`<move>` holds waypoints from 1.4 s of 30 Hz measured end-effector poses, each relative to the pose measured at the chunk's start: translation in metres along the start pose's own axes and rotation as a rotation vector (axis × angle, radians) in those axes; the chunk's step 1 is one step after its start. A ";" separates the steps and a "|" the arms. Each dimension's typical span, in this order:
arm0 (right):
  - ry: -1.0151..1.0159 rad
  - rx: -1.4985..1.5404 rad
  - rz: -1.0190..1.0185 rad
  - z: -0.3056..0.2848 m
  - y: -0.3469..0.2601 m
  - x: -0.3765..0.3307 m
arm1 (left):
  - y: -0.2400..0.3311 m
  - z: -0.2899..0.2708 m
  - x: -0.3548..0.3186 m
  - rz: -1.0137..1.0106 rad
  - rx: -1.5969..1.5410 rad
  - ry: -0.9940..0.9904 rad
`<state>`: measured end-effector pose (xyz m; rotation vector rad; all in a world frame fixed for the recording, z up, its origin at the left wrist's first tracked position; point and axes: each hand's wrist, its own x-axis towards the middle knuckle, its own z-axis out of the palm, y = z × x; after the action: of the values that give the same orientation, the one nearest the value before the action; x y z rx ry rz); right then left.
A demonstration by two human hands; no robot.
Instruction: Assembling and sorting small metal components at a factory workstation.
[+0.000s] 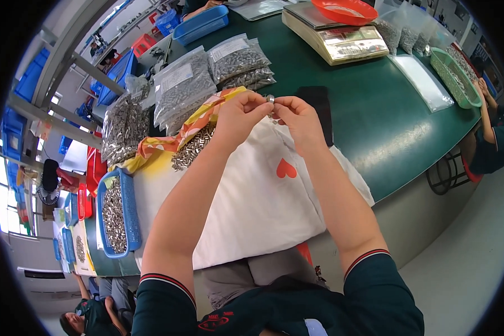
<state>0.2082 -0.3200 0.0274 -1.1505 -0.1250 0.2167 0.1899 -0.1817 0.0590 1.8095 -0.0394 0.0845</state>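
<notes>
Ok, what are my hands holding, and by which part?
Your left hand and right hand pinch a small silvery metal piece from either side; exactly which part can't be told.

Silver piece [270, 99], red-hearted white cloth [246, 218]

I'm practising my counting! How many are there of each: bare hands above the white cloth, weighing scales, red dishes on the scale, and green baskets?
Left hand and right hand: 2
Weighing scale: 1
Red dish: 1
Green basket: 1
Total: 5
</notes>
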 end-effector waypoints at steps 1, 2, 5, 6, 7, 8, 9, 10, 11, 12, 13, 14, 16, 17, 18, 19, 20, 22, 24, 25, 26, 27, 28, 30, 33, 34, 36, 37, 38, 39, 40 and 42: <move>0.008 0.011 -0.002 -0.001 0.001 0.001 | -0.001 0.001 0.001 -0.002 0.009 -0.010; 0.033 -0.087 -0.080 -0.001 0.001 0.001 | -0.002 0.001 0.002 -0.029 -0.072 -0.020; 0.075 -0.287 -0.223 0.001 0.000 -0.002 | -0.004 0.001 0.001 -0.067 -0.182 -0.036; 0.087 -0.396 -0.293 0.002 -0.001 -0.003 | -0.005 0.001 0.001 -0.070 -0.218 -0.037; 0.088 -0.393 -0.293 0.002 -0.002 -0.004 | -0.006 0.000 0.001 -0.070 -0.214 -0.038; 0.081 -0.464 -0.330 0.002 -0.002 -0.004 | -0.008 -0.001 0.001 -0.075 -0.221 -0.034; 0.077 -0.539 -0.367 0.001 -0.003 -0.004 | -0.008 -0.001 0.001 -0.080 -0.232 -0.034; 0.079 -0.540 -0.366 0.000 -0.001 -0.004 | -0.008 -0.001 0.000 -0.081 -0.233 -0.036; 0.073 -0.577 -0.393 -0.001 0.001 -0.002 | -0.008 -0.001 -0.001 -0.104 -0.237 -0.045; 0.064 -0.612 -0.420 0.001 0.002 -0.001 | -0.008 -0.003 -0.002 -0.128 -0.240 -0.051; 0.061 -0.611 -0.421 0.001 0.002 -0.001 | -0.008 -0.004 -0.002 -0.127 -0.240 -0.049; 0.033 -0.616 -0.409 0.000 0.001 -0.002 | -0.009 -0.004 -0.002 -0.171 -0.279 -0.053; -0.001 -0.621 -0.400 0.000 0.000 -0.001 | -0.006 -0.004 -0.004 -0.212 -0.320 -0.052; -0.025 -0.636 -0.392 -0.001 0.000 -0.001 | -0.004 -0.005 -0.006 -0.241 -0.291 -0.050; -0.051 -0.651 -0.385 -0.001 0.001 -0.001 | -0.002 -0.005 -0.007 -0.270 -0.262 -0.046; -0.056 -0.650 -0.389 -0.001 0.001 -0.002 | -0.001 -0.005 -0.007 -0.267 -0.262 -0.041; -0.039 -0.667 -0.481 0.000 0.001 -0.002 | -0.001 -0.006 -0.007 -0.291 -0.247 -0.050; -0.027 -0.679 -0.575 0.002 0.001 -0.003 | 0.000 -0.008 -0.007 -0.313 -0.230 -0.052; -0.025 -0.608 -0.561 0.003 0.000 -0.005 | 0.000 -0.007 -0.007 -0.338 -0.285 -0.071; -0.026 -0.609 -0.562 0.003 0.001 -0.005 | 0.000 -0.008 -0.007 -0.337 -0.286 -0.071; -0.037 -0.556 -0.505 0.003 0.004 -0.004 | -0.001 -0.009 -0.007 -0.351 -0.297 -0.092; -0.049 -0.503 -0.448 0.003 0.004 -0.003 | -0.002 -0.010 -0.007 -0.365 -0.307 -0.112; -0.050 -0.503 -0.448 0.004 0.004 -0.003 | -0.004 -0.012 -0.007 -0.365 -0.307 -0.111; -0.060 -0.550 -0.411 0.005 0.003 -0.004 | -0.005 -0.013 -0.007 -0.376 -0.313 -0.157; -0.052 -0.572 -0.406 0.003 0.001 -0.004 | -0.003 -0.011 -0.007 -0.395 -0.302 -0.149; -0.054 -0.572 -0.405 0.002 -0.001 -0.004 | -0.002 -0.011 -0.006 -0.395 -0.303 -0.148; -0.035 -0.612 -0.398 0.000 -0.004 -0.004 | -0.001 -0.012 -0.005 -0.421 -0.343 -0.129; -0.038 -0.612 -0.400 -0.001 -0.004 -0.002 | -0.001 -0.013 -0.006 -0.420 -0.343 -0.127; 0.018 -0.620 -0.460 -0.003 -0.004 0.000 | -0.001 -0.016 -0.007 -0.407 -0.340 -0.086; 0.076 -0.630 -0.520 -0.005 -0.005 0.002 | -0.001 -0.017 -0.008 -0.394 -0.338 -0.048; 0.120 -0.711 -0.566 -0.008 -0.006 0.003 | -0.001 -0.019 -0.010 -0.392 -0.339 -0.047; 0.167 -0.792 -0.649 -0.011 -0.005 0.005 | -0.002 -0.023 -0.015 -0.340 -0.417 0.001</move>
<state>0.2158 -0.3311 0.0275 -1.8341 -0.4533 -0.5547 0.1738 -0.1593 0.0618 1.3780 0.2358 -0.1548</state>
